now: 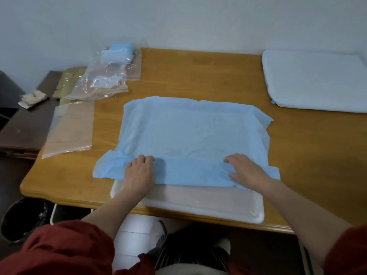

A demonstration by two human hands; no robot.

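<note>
Folding step: the blue sheet (pixel 190 132) is lying mid-table (pixel 198 76) over a white pad (pixel 208 201), near flap being pressed down. The right hand (pixel 249 171) is lying flat, spread; the left hand (pixel 139 172) is bending its fingers (pinch unclear). Next: smoothing the crease outward, evenly.

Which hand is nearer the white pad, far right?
Right. Right hand on the blue sheet, in front and left of the white pad; left hand farther left on the same sheet.

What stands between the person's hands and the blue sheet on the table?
Nothing visible. The left hand and the right hand already touch the blue sheet at its near folded edge, which lies over a white tray.
</note>
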